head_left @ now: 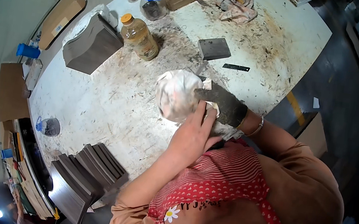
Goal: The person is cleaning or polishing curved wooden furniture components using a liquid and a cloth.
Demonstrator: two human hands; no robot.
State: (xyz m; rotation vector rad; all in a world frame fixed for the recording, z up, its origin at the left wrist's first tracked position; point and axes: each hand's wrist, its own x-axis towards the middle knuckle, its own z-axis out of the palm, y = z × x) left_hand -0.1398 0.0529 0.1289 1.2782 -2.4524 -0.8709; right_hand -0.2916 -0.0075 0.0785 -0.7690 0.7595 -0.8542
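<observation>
A bunched white cloth (175,94), rounded and partly blurred, is in front of me above the worktable (112,102). My right hand (225,104), in a dark, worn glove, grips the cloth at its right side. Bare, my left hand (192,134) comes up from below, its fingers closed on the cloth's lower right edge, against the glove. Whatever the cloth may wrap is hidden. A small dark thing shows beside my left thumb; its kind is unclear. Beyond the hands lie a grey block (214,49) and a flat black strip (236,67) with a hole near one end.
An orange-capped bottle (141,38) and a blue-capped jug (152,8) stand farther back. Grey curved pieces (92,47) are stacked at left, more curved panels (88,172) at near left. A small clear container (51,127) is near the left edge. A rag (237,8) lies behind.
</observation>
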